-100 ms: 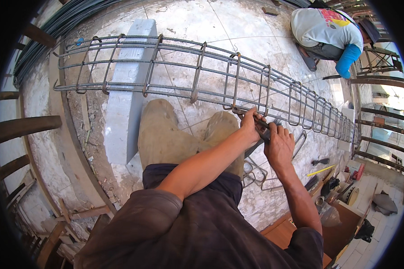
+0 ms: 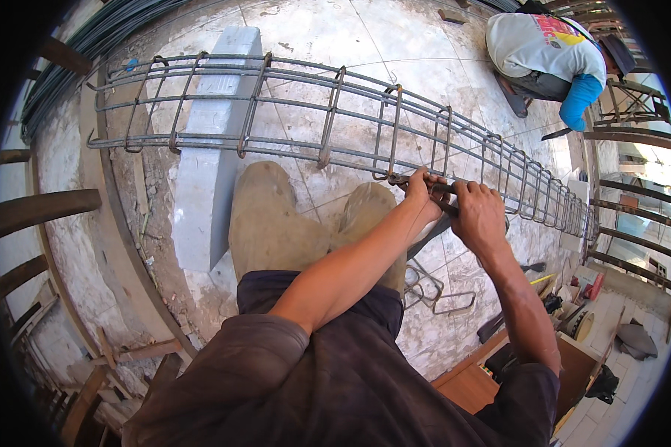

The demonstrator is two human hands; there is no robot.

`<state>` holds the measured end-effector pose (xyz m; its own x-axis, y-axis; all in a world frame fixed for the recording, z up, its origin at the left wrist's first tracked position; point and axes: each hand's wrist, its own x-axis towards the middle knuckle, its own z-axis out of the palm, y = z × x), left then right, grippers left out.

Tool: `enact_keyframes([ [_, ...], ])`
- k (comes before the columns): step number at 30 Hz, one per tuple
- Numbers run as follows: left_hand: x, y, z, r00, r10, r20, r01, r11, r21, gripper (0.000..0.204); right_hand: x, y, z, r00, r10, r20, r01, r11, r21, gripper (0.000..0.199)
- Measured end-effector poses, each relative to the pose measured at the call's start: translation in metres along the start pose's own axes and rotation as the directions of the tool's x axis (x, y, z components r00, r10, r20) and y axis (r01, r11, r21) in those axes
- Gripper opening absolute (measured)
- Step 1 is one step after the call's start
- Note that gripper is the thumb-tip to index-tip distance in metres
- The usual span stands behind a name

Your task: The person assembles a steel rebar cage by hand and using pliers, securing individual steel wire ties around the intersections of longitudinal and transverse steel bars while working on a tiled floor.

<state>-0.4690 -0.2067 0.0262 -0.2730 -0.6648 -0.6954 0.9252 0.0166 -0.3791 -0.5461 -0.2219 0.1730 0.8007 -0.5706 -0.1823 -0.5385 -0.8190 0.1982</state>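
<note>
A long rebar cage [image 2: 291,108] of straight bars and rectangular stirrups runs across in front of me. Both my hands are closed on dark metal pincers [image 2: 398,179], whose head meets the cage's near lower bar beside a stirrup. My left hand [image 2: 427,194] grips close to that head, and my right hand [image 2: 481,216] wraps the handles farther right. Fingers cover much of the tool, so I cannot tell whether its jaws are closed on wire. Under the cage's left part lies a pale rectangular block [image 2: 205,201].
Loose bent stirrups [image 2: 451,302] lie on the floor right of my knees. A co-worker [image 2: 548,59] crouches at the far right. Bundled bars [image 2: 74,71] lie at the upper left; wooden slats [image 2: 48,211] line the left side. Tools and a wooden box [image 2: 466,384] are lower right.
My right hand has swung up and to the right with the pincers' handles, nearer the cage. My left hand has shifted slightly upward; the pincers' head stays at the same stirrup.
</note>
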Motion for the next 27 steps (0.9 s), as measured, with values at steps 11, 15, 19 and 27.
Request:
enact_keyframes([
  [11,0.008,0.003,-0.005,0.997,0.047,-0.069,-0.046,0.999,0.019,0.038,0.004,-0.002,0.004,0.967,0.094,0.235,-0.112,0.992,0.06,0.028],
  [15,-0.006,-0.005,-0.05,0.992,0.123,0.031,-0.119,0.814,0.569,0.044,-0.055,-0.009,0.048,0.867,0.306,0.394,-0.462,0.789,0.404,0.033],
  [19,-0.013,0.0,-0.09,0.981,0.132,0.142,-0.192,0.757,0.624,0.063,-0.06,-0.022,0.062,0.624,0.217,0.751,-0.781,0.211,0.588,0.034],
  [27,-0.005,0.012,-0.077,0.955,-0.042,0.293,0.025,0.998,0.062,0.049,-0.037,-0.03,0.033,0.494,0.029,0.869,-0.869,0.011,0.494,0.036],
])
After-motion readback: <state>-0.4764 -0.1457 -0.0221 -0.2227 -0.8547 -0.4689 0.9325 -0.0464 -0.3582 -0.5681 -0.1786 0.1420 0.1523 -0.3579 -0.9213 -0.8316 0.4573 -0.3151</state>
